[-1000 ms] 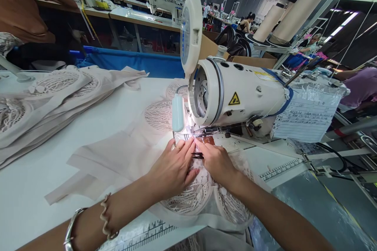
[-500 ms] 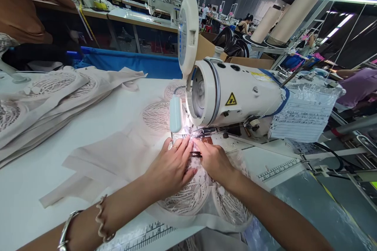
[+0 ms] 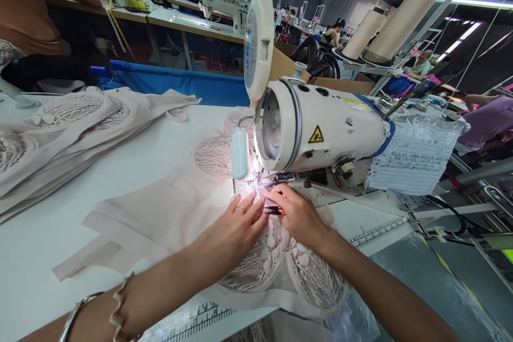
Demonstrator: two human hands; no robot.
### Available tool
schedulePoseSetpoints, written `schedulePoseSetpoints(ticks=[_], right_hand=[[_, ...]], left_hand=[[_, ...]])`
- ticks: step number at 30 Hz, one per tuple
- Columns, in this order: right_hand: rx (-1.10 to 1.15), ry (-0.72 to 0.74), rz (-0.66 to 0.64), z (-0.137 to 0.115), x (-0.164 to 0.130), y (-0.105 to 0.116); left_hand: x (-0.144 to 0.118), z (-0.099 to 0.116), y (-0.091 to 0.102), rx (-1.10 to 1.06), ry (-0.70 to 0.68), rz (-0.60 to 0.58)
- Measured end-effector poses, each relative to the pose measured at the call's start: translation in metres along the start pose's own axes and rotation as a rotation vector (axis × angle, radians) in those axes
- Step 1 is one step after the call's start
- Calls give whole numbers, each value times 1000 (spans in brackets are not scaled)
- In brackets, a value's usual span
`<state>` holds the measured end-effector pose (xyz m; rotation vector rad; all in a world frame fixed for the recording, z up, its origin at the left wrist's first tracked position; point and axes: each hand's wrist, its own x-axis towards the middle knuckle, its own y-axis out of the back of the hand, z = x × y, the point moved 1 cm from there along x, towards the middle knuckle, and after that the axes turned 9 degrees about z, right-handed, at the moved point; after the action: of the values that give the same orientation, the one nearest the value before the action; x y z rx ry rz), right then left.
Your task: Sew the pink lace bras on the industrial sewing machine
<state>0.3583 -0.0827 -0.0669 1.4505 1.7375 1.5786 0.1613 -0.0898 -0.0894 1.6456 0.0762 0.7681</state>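
Note:
A pale pink lace bra (image 3: pixel 316 272) lies across the sewing machine bed, its far part under the lit needle area. My left hand (image 3: pixel 234 230) rests flat on the lace, fingers stretched forward and pointing at the needle. Close beside it, my right hand (image 3: pixel 298 216) is closed around small thread snips (image 3: pixel 273 210) with dark blades and a bit of orange at the handle. The blades point left, towards my left fingertips. My right thumb and forefinger press at the fabric just in front of the presser foot, whose exact contact is lost in the glare.
The white sewing machine (image 3: pixel 336 123) fills the centre right, its round end cover (image 3: pixel 258 45) swung up. A small lamp (image 3: pixel 239 155) hangs by the needle. More lace garments (image 3: pixel 80 123) are piled at left. A handwritten sheet (image 3: pixel 409 155) hangs at right. Other people sit beyond.
My left hand has drawn back slightly towards me, away from the needle. My right hand has shifted a little to the right, and more of the snips shows, including orange.

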Motion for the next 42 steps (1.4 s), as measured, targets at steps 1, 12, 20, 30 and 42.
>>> schedulePoseSetpoints(ticks=[1, 12, 20, 30, 42], right_hand=[[2, 14, 9, 1, 0, -1], [-111, 54, 15, 0, 19, -8], [-175, -47, 14, -15, 7, 10], [-113, -22, 164, -25, -64, 1], [-202, -70, -306, 0, -2, 22]], left_hand=[[1, -3, 1, -25, 7, -9], [8, -43, 12, -297, 33, 70], [9, -37, 22, -222, 58, 73], [5, -19, 22, -177, -37, 10], [7, -24, 17, -255, -60, 67]])
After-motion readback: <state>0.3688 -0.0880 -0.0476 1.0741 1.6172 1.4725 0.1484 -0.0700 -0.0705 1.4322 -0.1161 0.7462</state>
